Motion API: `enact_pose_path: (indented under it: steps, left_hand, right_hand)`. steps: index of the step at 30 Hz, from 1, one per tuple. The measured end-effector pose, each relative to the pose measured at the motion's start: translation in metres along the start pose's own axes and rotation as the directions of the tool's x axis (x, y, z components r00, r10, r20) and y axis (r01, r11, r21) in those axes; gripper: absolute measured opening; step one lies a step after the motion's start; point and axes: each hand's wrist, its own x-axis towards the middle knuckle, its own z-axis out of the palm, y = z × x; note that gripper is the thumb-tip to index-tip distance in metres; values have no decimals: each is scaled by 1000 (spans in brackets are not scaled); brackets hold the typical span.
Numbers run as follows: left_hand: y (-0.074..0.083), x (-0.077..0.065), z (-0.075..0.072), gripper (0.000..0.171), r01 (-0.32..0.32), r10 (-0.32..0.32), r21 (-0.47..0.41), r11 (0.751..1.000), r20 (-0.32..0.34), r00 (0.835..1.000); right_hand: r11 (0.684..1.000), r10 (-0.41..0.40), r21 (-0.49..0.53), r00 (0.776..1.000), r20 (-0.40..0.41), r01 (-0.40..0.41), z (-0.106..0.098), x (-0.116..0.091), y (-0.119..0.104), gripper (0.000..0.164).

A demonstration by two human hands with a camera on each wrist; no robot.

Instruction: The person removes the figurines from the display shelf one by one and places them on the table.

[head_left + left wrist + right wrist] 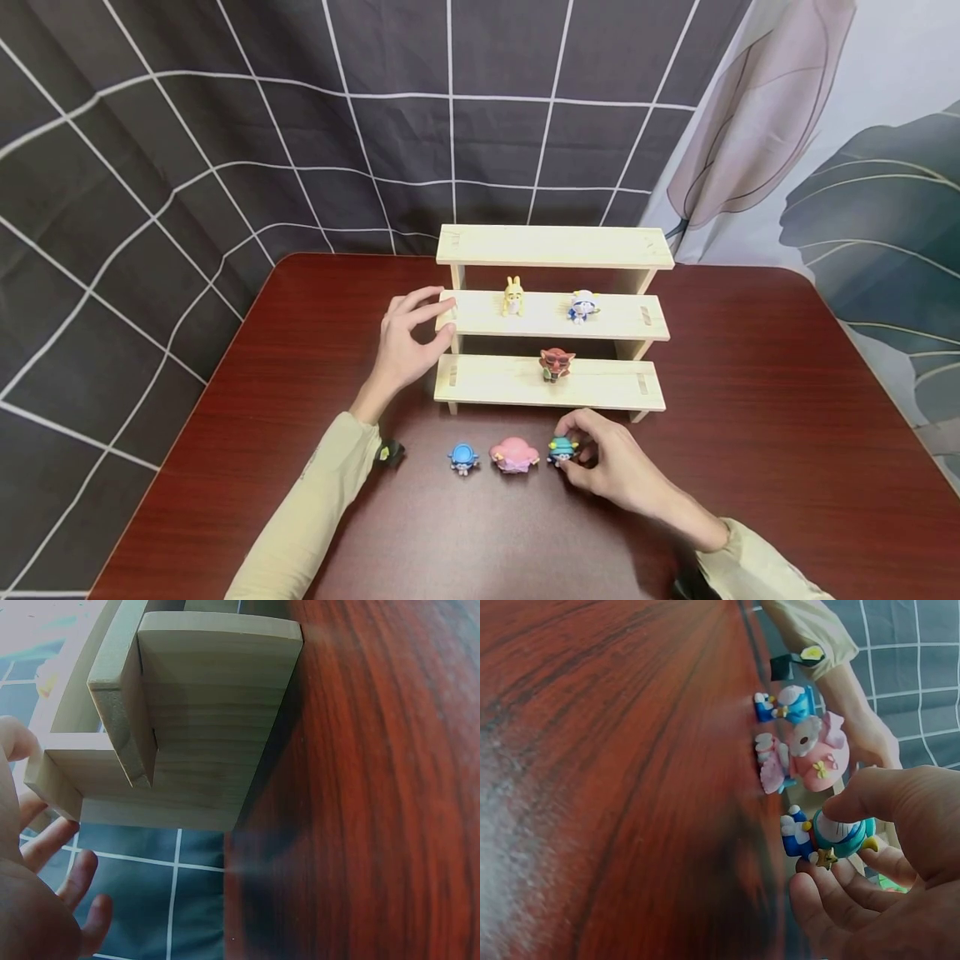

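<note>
My left hand (405,346) holds the left end of the middle board of a stepped wooden display shelf (551,383), thumb at its front corner and fingers spread around the end. In the right wrist view, my right hand (885,877) pinches a small figurine with a teal horned hat (562,448) between thumb and fingers. Left of it on the table stand a pink figurine (514,455) and a blue-hatted figurine (463,457). A yellow long-eared figurine (513,297) and a white and blue one (582,307) stand on the middle board. A reddish-brown figurine with dark glasses (556,364) is on the lowest board.
The shelf stands toward the back of a dark red wooden table (315,317). Behind hangs a dark grey curtain (405,133) with white grid lines, and a leaf-patterned curtain (885,200) is on the right.
</note>
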Motion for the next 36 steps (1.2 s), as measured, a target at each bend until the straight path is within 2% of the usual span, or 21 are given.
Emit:
enact_pose_path:
  steps: [15,36]
  left_hand:
    - [-1,0,1,34,-9,9,-1,1000,-1,1000]
    - [-1,0,0,33,-12,12,7,1000,-7,1000]
  right_hand:
    - [999,-29,-24,1000,1,29,6,-6,2,42]
    - [1000,16,11,999,46,-17,7,-4,2,38]
